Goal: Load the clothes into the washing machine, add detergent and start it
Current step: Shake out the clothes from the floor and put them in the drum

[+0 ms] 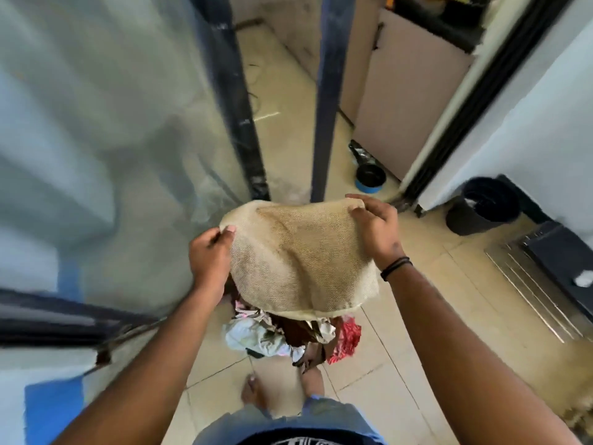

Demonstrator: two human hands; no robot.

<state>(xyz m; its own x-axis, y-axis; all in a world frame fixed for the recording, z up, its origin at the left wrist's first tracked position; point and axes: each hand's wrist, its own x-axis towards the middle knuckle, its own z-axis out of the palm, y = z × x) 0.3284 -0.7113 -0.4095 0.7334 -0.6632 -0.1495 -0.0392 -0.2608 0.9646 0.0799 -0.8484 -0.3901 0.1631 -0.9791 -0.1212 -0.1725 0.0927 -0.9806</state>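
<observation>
Both hands held a burlap sack [298, 261] above the tiled floor [401, 348]: left hand [210, 258] fingers pinched its left edge, right hand [375, 226] fingers gripped its right edge. Clothes [282, 335] spilled beneath it.

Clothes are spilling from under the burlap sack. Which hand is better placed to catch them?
Left, marginally. The left hand pinches the burlap sack right above the dangling clothes; the right hand grips the far edge.

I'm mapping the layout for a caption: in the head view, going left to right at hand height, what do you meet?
Left hand → beige woven cloth, which both hands hold → right hand → black wristband → black bin on the floor.
</observation>
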